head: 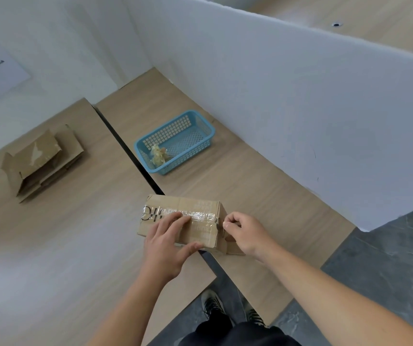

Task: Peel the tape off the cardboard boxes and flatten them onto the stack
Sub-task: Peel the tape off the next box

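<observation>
A white partition (287, 108) runs along the far side of two wooden tables (50, 258) pushed edge to edge with a dark gap between them. On the left table, well apart from the work, lies the stack (43, 161) of flattened cardboard, its top piece not lying quite flat. On the right table sits a blue basket (188, 161) with a crumpled wad of used tape (159, 156) in its near corner. The box (180, 203) in hand lies close to the person, across the gap between the tables, closed and not yet flattened. The left hand (168, 245) braces it, fingers laid fairly flat across the top and thumb along the near edge, pressing down rather than curling round anything. The right hand (245, 233) is at the box's right end, fingers curled and thumb and forefinger pinched together where the shiny tape (200, 216) wraps over the edge; it seems to have the tape's end, though the pinch is too small to be sure. This looks like the start of the peel on this box. The next move probably calls for a steady pull leftward along the seam, kept low so the strip lifts whole without tearing the card, while the left hand shifts off the tape it partly covers. The strip would likely then join the wad in the basket.
</observation>
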